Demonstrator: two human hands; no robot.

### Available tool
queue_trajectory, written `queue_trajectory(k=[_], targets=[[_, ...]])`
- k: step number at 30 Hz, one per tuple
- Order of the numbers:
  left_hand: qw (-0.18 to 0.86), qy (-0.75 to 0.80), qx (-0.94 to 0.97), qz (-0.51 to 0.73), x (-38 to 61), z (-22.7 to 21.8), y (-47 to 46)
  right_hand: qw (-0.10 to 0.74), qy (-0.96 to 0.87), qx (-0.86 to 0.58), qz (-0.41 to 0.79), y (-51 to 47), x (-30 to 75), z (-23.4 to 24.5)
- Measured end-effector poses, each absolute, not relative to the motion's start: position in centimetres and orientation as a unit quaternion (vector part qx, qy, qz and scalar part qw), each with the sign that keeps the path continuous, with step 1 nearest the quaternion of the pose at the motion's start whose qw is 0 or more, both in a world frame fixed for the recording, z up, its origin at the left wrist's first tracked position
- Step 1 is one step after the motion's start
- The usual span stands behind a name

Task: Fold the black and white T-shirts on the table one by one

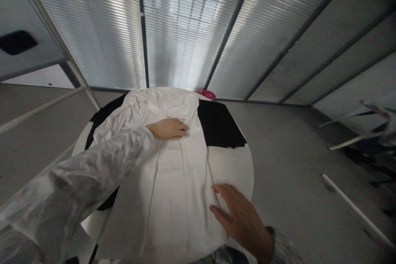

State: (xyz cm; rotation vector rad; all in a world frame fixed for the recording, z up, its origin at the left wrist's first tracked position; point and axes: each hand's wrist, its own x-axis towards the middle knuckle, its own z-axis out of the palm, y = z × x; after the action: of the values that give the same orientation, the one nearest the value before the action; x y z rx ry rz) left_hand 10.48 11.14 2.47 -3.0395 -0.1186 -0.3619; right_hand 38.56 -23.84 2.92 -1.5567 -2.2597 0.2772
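A long white garment (176, 198), possibly a coat, lies spread over a round white table (230, 169), its near end hanging toward me. Bunched folds gather at its far left, while lengthwise creases run down the near part. My left hand (168, 128) rests palm down on the upper middle of the cloth, fingers together and slightly bent, with no fabric visibly gripped. At the garment's right edge, my right hand (239, 216) is open, thumb apart from the fingers, its tips beside or touching the edge.
Black cloth (219, 123) lies on the table right of the garment, and more black cloth (107, 111) shows at the left. A pink item (208, 94) sits at the far edge. Beyond stands a glass wall with blinds (173, 29). White poles (355, 210) stand or lie at the right.
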Motion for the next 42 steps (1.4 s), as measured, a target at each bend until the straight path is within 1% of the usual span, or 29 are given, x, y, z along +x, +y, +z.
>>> queue_trajectory(k=[2, 4, 6, 8, 10, 13, 18, 21, 23, 26, 28, 31, 34, 37, 42], targets=[[0.031, -0.046, -0.992, -0.113, 10.3, 2.3, 11.0, 0.198, -0.781, -0.585, 0.092, -23.5, 38.5, 1.6], [-0.002, -0.076, -0.990, -0.121, 10.3, 2.3, 10.7, 0.202, -0.767, -0.599, 0.111, -23.5, 38.4, 0.7], [-0.067, -0.169, -0.972, -0.149, 10.7, 2.4, 10.4, 0.206, -0.759, -0.601, 0.138, -23.5, 38.3, 0.4], [-0.155, -0.315, -0.921, -0.170, 11.6, 2.4, 10.4, 0.208, -0.753, -0.603, 0.162, -23.5, 38.1, 0.4], [-0.234, -0.428, -0.858, -0.161, 12.6, 2.3, 10.8, 0.207, -0.748, -0.606, 0.173, -23.7, 37.9, 0.7], [-0.289, -0.471, -0.818, -0.160, 14.1, 1.6, 11.5, 0.202, -0.754, -0.604, 0.163, -24.0, 37.5, 1.0], [-0.293, -0.458, -0.805, -0.239, 14.6, 0.8, 11.8, 0.184, -0.775, -0.588, 0.138, -24.4, 37.5, 1.4], [-0.312, -0.437, -0.805, -0.251, 13.7, 1.4, 12.1, 0.131, -0.792, -0.575, 0.157, -24.2, 38.0, 2.2], [-0.337, -0.450, -0.790, -0.246, 12.7, 2.2, 12.9, 0.105, -0.805, -0.561, 0.161, -23.5, 38.4, 3.0], [-0.308, -0.519, -0.743, -0.290, 11.1, 3.3, 15.3, 0.127, -0.818, -0.546, 0.127, -21.0, 39.2, 4.3], [-0.250, -0.569, -0.714, -0.323, 10.0, 3.4, 17.3, 0.159, -0.821, -0.540, 0.098, -18.1, 39.7, 5.2], [-0.202, -0.638, -0.676, -0.309, 8.6, 2.7, 20.0, 0.203, -0.817, -0.536, 0.064, -12.0, 39.8, 6.2], [-0.220, -0.651, -0.671, -0.278, 7.9, 1.5, 21.7, 0.237, -0.808, -0.538, 0.041, -4.7, 39.0, 6.3], [-0.254, -0.629, -0.675, -0.289, 8.0, 0.7, 22.5, 0.262, -0.800, -0.539, 0.031, 2.6, 37.4, 5.5], [-0.270, -0.610, -0.670, -0.326, 8.5, 0.5, 23.7, 0.239, -0.793, -0.560, 0.032, 11.8, 34.7, 4.5]])
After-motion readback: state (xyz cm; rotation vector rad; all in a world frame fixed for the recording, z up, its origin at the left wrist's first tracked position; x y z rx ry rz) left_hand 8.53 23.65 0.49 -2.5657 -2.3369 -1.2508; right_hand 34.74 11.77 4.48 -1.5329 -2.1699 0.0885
